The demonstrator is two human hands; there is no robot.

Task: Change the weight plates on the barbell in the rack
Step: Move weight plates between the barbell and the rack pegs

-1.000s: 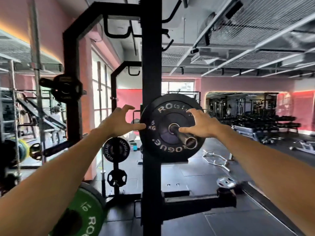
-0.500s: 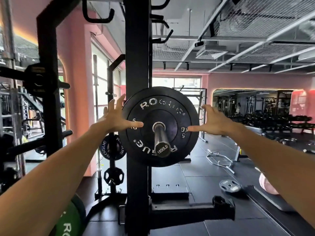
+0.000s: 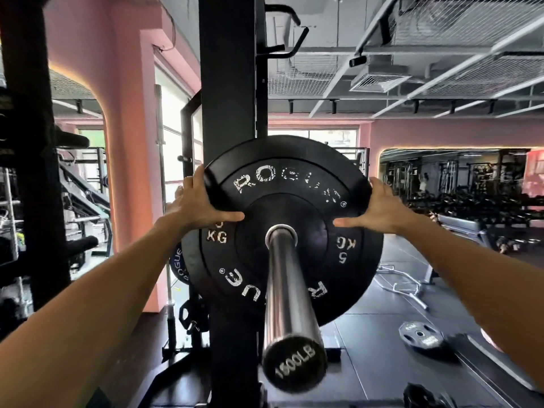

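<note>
Looking straight down the chromed barbell sleeve [image 3: 290,293], end cap stamped "1500LB" nearest the camera and blurred. Threaded onto that sleeve, close against the black rack upright [image 3: 228,92]: a black Rogue 5 kg bumper plate [image 3: 290,278], white lettering worn, "ROGUE" readable at top and upside down at bottom, "5 KG" on the right face.

Left hand [image 3: 198,206] clasped on the plate's upper left edge, fingers wrapped around the rim toward the back, thumb stretched flat across the front face toward the hub. Right hand [image 3: 382,209] mirrored on the upper right edge, fingers curled behind the rim, thumb lying across the face and pointing inward. Both arms extended and bare, both hands gripping the same plate on opposite sides, just above hub height.

Behind the left forearm, low down: part of a second black Rogue plate [image 3: 176,265] stored on the rack, only its edge and partial lettering visible. Below that, a smaller black grip plate [image 3: 192,315], partly hidden. On the dark rubber floor [image 3: 368,334] to the right, a small black plate [image 3: 422,337] lying flat, and further back a pale curved metal handle attachment [image 3: 403,290]. Pink walls, mesh ceiling panels, more gym equipment far right, too small to tell apart.
</note>
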